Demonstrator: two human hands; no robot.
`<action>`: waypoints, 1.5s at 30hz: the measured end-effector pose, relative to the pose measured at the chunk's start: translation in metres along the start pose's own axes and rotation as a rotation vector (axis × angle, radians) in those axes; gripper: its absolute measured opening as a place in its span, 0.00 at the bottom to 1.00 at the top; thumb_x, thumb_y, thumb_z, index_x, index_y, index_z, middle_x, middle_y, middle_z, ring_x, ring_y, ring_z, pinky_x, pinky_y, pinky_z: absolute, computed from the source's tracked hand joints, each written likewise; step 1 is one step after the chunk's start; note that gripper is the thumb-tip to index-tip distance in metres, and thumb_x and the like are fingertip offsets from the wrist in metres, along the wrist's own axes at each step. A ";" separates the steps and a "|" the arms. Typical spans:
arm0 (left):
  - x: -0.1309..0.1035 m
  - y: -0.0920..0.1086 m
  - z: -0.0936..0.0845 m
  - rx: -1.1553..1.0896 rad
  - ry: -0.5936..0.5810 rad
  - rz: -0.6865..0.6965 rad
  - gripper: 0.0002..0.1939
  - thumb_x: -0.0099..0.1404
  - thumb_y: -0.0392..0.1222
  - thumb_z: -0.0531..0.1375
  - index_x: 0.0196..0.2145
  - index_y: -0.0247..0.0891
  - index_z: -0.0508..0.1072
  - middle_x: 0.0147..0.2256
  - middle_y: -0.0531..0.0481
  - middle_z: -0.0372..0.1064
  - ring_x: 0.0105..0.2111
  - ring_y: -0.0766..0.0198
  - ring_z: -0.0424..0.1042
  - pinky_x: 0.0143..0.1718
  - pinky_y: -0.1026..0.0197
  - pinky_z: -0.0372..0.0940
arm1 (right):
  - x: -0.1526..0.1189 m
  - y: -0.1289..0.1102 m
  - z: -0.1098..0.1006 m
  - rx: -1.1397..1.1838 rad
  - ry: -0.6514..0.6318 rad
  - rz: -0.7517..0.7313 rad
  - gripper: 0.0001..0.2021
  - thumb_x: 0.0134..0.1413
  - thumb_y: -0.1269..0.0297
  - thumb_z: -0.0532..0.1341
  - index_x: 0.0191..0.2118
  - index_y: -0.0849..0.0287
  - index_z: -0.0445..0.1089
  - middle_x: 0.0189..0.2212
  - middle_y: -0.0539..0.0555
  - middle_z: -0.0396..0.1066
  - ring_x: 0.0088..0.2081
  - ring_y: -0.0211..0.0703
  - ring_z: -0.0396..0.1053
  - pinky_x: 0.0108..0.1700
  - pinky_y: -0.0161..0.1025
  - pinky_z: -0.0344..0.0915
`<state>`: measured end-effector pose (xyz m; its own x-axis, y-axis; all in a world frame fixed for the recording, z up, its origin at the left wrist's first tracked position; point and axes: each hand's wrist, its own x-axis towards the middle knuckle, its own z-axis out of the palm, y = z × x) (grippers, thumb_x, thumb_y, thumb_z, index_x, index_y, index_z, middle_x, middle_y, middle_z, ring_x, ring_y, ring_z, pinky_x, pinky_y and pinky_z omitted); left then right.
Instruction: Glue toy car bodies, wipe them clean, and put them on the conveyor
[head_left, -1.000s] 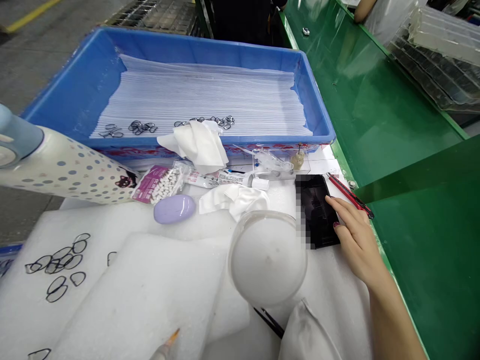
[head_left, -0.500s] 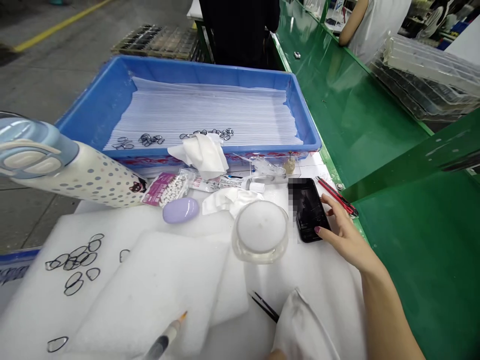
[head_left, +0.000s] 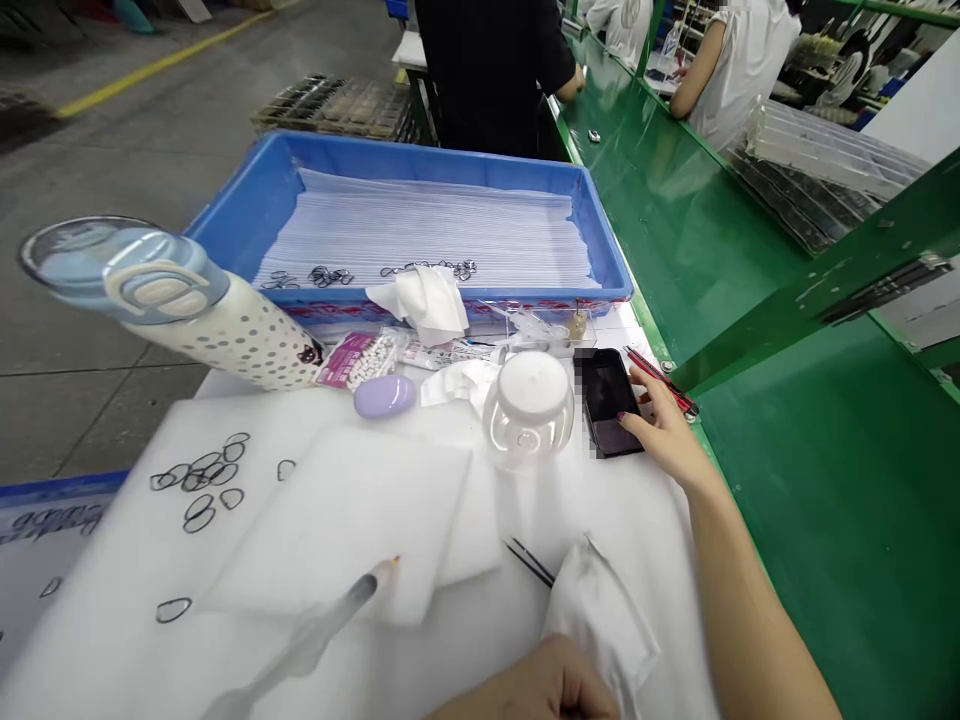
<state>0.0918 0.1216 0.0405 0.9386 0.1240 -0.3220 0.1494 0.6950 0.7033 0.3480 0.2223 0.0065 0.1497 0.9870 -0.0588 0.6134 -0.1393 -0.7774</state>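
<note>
My right hand [head_left: 660, 425] touches the right edge of a black phone [head_left: 609, 405], thumb over its lower part and fingers apart. At the bottom edge my left hand [head_left: 536, 685] is partly in view, its fingers curled beside a white cloth [head_left: 600, 620]; what it holds, if anything, is hidden. Black tweezers [head_left: 529, 563] stick out from under the cloth. A brush pen [head_left: 330, 625] with an orange tip lies over a white foam sheet [head_left: 352, 510]. Several thin black rings [head_left: 202, 475] are on the foam at the left. A clear jar with a white lid [head_left: 531, 405] stands left of the phone.
Beyond are a blue tray [head_left: 420, 150] of white strips, a dotted bottle [head_left: 232, 325], a purple case [head_left: 385, 397], cotton swabs [head_left: 364, 360], crumpled tissue [head_left: 427, 300] and a red cutter [head_left: 660, 378]. A green bench [head_left: 810, 480] runs along the right. People sit farther back.
The camera view has shifted, bringing more of my left hand into sight at the bottom. My right hand remains at the phone, whose screen shows a lighter lower area.
</note>
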 end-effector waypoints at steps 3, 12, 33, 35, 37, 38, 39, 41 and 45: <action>0.004 -0.006 0.005 0.043 0.010 0.007 0.38 0.58 0.67 0.65 0.15 0.38 0.46 0.16 0.58 0.36 0.18 0.71 0.37 0.23 0.54 0.33 | 0.002 0.003 -0.001 -0.005 -0.032 -0.045 0.35 0.49 0.59 0.59 0.66 0.48 0.56 0.62 0.57 0.59 0.57 0.55 0.62 0.59 0.56 0.61; 0.008 -0.017 0.009 0.103 0.041 0.008 0.36 0.57 0.59 0.69 0.15 0.38 0.48 0.15 0.59 0.38 0.17 0.72 0.39 0.20 0.57 0.35 | 0.003 0.003 -0.002 -0.100 -0.051 -0.101 0.39 0.46 0.57 0.62 0.66 0.48 0.54 0.62 0.57 0.56 0.62 0.59 0.55 0.64 0.59 0.54; 0.010 -0.013 0.010 0.141 0.026 0.014 0.37 0.56 0.67 0.65 0.15 0.38 0.48 0.15 0.60 0.39 0.17 0.73 0.39 0.18 0.57 0.35 | 0.004 -0.012 -0.016 0.229 -0.089 0.082 0.38 0.41 0.66 0.57 0.64 0.53 0.58 0.59 0.57 0.61 0.50 0.47 0.64 0.54 0.47 0.65; 0.010 -0.014 0.010 0.145 0.024 0.010 0.37 0.57 0.66 0.66 0.15 0.38 0.49 0.15 0.59 0.39 0.17 0.73 0.39 0.18 0.57 0.35 | 0.004 -0.011 -0.016 0.258 -0.110 0.077 0.37 0.43 0.65 0.56 0.64 0.51 0.58 0.59 0.56 0.61 0.50 0.46 0.64 0.55 0.48 0.65; 0.010 -0.015 0.010 0.141 0.022 0.009 0.37 0.58 0.64 0.66 0.15 0.38 0.49 0.15 0.59 0.39 0.17 0.73 0.39 0.18 0.57 0.35 | 0.004 -0.012 -0.017 0.271 -0.128 0.091 0.36 0.44 0.65 0.55 0.64 0.51 0.58 0.59 0.56 0.61 0.51 0.46 0.64 0.56 0.48 0.64; 0.010 -0.015 0.009 0.140 0.020 0.010 0.36 0.58 0.63 0.66 0.15 0.38 0.49 0.15 0.59 0.39 0.17 0.73 0.39 0.18 0.58 0.35 | 0.004 -0.012 -0.018 0.267 -0.131 0.100 0.36 0.43 0.65 0.55 0.64 0.52 0.58 0.60 0.56 0.61 0.51 0.47 0.64 0.56 0.48 0.64; 0.010 -0.016 0.009 0.138 0.021 0.011 0.36 0.59 0.62 0.67 0.15 0.38 0.49 0.15 0.59 0.39 0.17 0.73 0.39 0.18 0.58 0.35 | 0.004 -0.013 -0.018 0.259 -0.131 0.108 0.36 0.43 0.65 0.56 0.63 0.53 0.59 0.60 0.56 0.61 0.52 0.47 0.64 0.56 0.48 0.64; 0.009 -0.016 0.009 0.141 0.025 0.015 0.35 0.59 0.61 0.67 0.15 0.38 0.49 0.15 0.59 0.39 0.17 0.73 0.39 0.18 0.58 0.35 | 0.003 -0.014 -0.019 0.238 -0.130 0.114 0.36 0.43 0.65 0.56 0.63 0.53 0.59 0.60 0.56 0.61 0.53 0.47 0.63 0.56 0.48 0.65; 0.009 -0.015 0.010 0.142 0.025 0.018 0.35 0.60 0.60 0.66 0.15 0.38 0.49 0.15 0.59 0.39 0.17 0.73 0.39 0.18 0.58 0.35 | 0.003 -0.012 -0.019 0.219 -0.136 0.091 0.35 0.43 0.67 0.56 0.62 0.51 0.61 0.61 0.55 0.61 0.51 0.48 0.64 0.55 0.49 0.66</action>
<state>0.1015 0.1054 0.0334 0.9337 0.1541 -0.3232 0.1771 0.5858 0.7909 0.3556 0.2254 0.0279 0.0822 0.9749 -0.2068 0.4180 -0.2221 -0.8809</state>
